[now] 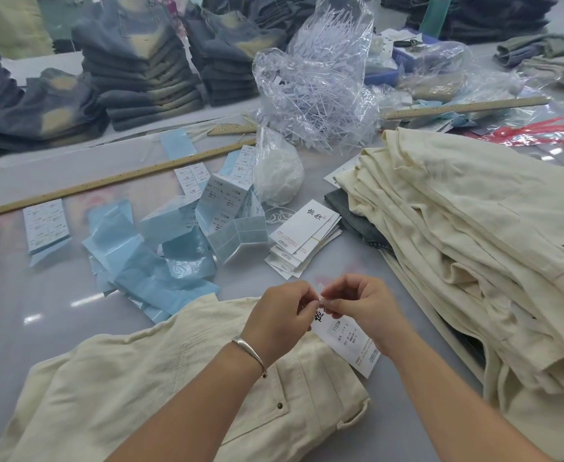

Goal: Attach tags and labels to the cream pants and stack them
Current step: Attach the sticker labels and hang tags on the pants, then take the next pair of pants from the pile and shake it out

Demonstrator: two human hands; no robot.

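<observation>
Both hands meet just above the near pair of cream pants (134, 388), fingertips almost touching. Left hand (282, 316), with a silver bangle (250, 350) on its wrist, has its fingers curled and pinches the top edge of a white hang tag (350, 341); right hand (357, 308) pinches the same spot from the other side, thumb and forefinger closed on a small pale piece at the tag's top that is too small to make out. That tag lies tilted over the waistband area of the pants, printed side up, with "1103#" and "L" readable.

These pants lie flat on the grey worktop (40, 311), waist toward the right, a rivet showing near the pocket. To the right rises a thick stack of cream pants (467, 235), loosely folded, with a darker denim piece (357, 215) under its left edge. Just beyond the hands sits a fanned pile of white hang tags (302, 241). Left of those lie scattered light-blue label sheets (160, 255) and sticker backing. Farther back stands a clear plastic bag of white tag fasteners (314, 95), a long wooden ruler (107, 181) lies along the worktop, and stacks of folded dark jeans (140, 75) sit behind it.
</observation>
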